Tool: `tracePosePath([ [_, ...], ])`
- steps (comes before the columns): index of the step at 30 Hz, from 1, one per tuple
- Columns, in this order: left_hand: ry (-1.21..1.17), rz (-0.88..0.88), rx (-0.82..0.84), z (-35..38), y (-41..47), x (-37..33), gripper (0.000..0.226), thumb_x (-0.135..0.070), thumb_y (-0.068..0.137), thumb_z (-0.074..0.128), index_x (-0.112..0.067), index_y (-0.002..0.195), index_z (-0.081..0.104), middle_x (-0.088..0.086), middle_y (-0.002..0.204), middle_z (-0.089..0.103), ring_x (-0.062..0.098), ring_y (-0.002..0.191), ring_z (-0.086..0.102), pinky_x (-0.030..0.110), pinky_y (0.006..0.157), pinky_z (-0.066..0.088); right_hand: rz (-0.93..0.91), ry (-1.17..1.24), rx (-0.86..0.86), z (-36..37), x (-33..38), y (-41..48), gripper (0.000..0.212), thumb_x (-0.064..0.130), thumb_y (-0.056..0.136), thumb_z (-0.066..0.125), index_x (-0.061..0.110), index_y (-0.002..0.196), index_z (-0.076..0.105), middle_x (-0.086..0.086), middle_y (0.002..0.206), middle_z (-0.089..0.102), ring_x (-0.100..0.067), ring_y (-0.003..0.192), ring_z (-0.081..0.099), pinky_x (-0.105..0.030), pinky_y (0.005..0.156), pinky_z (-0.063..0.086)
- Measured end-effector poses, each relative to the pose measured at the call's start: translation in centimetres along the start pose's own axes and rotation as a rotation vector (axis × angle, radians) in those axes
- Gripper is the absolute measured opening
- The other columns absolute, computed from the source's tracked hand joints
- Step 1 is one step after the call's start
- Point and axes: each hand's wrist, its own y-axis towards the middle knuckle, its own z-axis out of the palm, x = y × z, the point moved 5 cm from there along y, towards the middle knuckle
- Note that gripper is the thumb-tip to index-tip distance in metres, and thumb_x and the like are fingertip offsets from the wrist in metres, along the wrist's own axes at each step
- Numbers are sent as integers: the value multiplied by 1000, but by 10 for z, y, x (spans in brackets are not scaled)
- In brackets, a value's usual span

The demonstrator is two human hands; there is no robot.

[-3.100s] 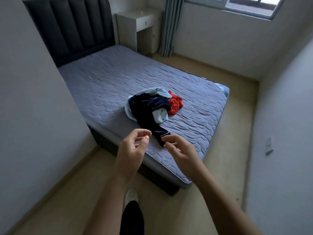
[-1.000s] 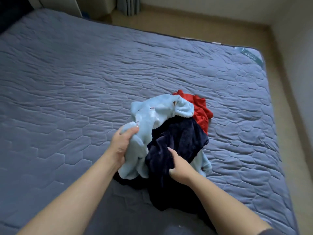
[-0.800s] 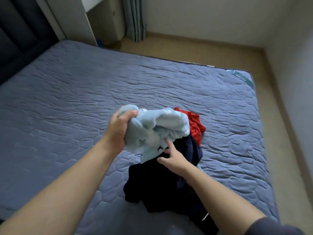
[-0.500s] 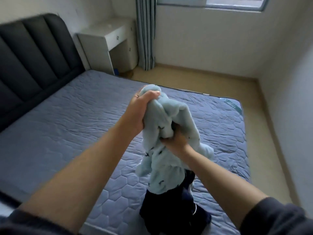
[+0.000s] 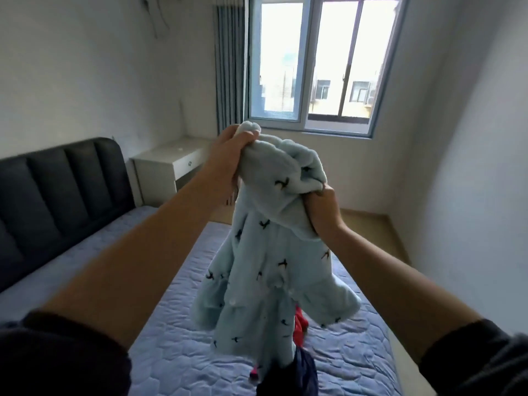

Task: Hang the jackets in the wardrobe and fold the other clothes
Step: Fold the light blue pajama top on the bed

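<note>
A fluffy light blue garment with small dark bird prints hangs in the air in front of me, above the bed. My left hand grips its top edge at the upper left. My right hand grips a bunched fold of it lower on the right. Below it a dark navy garment and a red garment lie on the mattress, both mostly hidden by the hanging fabric.
The grey-blue quilted mattress fills the lower view, with a dark padded headboard at left. A white bedside desk stands in the corner beside a curtain and a window. A white wall runs along the right.
Both hands have lifted the light blue garment higher, off the pile, so it hangs free. My right hand has moved to the right along the fabric. The view has tilted up toward the window.
</note>
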Motion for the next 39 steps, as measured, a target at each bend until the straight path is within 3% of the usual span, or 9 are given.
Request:
tracePosePath([
  [4,-30,22,110,20,-4,-18,8,-25,88,61,-18,90,64,0,79,66,12,73,62,26,61,52,-204,-362,19,-9,22,12,71,25,76,72,20,137,37,-4,130,47,-18,113,47,-37,96,41],
  [7,-84,72,172,35,-1,-29,18,-28,86,62,-11,93,61,4,77,62,13,71,61,26,60,51,11,-398,259,2,5,11,20,21,83,69,31,95,57,10,90,59,-10,83,55,-31,80,47],
  [10,28,32,46,22,15,-8,13,-26,90,59,-14,96,61,2,85,64,11,78,63,27,65,53,38,-282,43,-23,-9,10,13,14,82,65,22,77,55,-1,79,62,-19,77,53,-40,76,49],
  [13,229,-154,-18,1,14,61,13,-23,92,59,-16,103,58,2,90,60,14,83,57,26,66,50,72,-421,-61,-53,-39,2,9,20,82,63,13,87,59,-7,84,66,-29,82,60,-34,71,45],
  [25,381,-660,179,-3,-111,380,3,-17,95,57,-18,93,55,2,88,60,14,75,56,31,68,48,558,-708,166,-88,-323,-132,19,47,75,44,28,72,42,-11,88,64,-30,78,56,-33,62,36],
  [28,551,-789,254,-21,-181,478,7,-16,97,51,-12,101,56,7,91,64,19,76,60,25,61,45,670,-1037,368,-120,-411,-186,15,38,85,44,27,95,48,-16,108,63,-36,97,59,-38,73,45],
  [31,932,-981,365,-57,-264,577,18,-13,91,54,-5,106,61,16,104,65,31,97,62,28,75,46,735,-1331,616,-146,-490,-241,32,29,87,48,22,118,45,-14,121,52,-35,106,57,-39,83,49],
  [35,1196,-1183,405,-99,-340,651,52,-28,82,61,-12,129,44,17,130,46,38,117,49,42,96,45,748,-1215,737,-129,-564,-303,68,29,80,60,33,139,26,-12,129,38,-33,102,54,-37,73,48],
  [39,1081,-987,482,-104,-357,695,66,-27,78,69,-18,136,40,11,134,47,32,121,48,39,96,44,665,-1053,880,-55,-613,-330,122,58,67,73,44,144,-21,-13,157,-10,-40,129,36,-44,86,47],
])
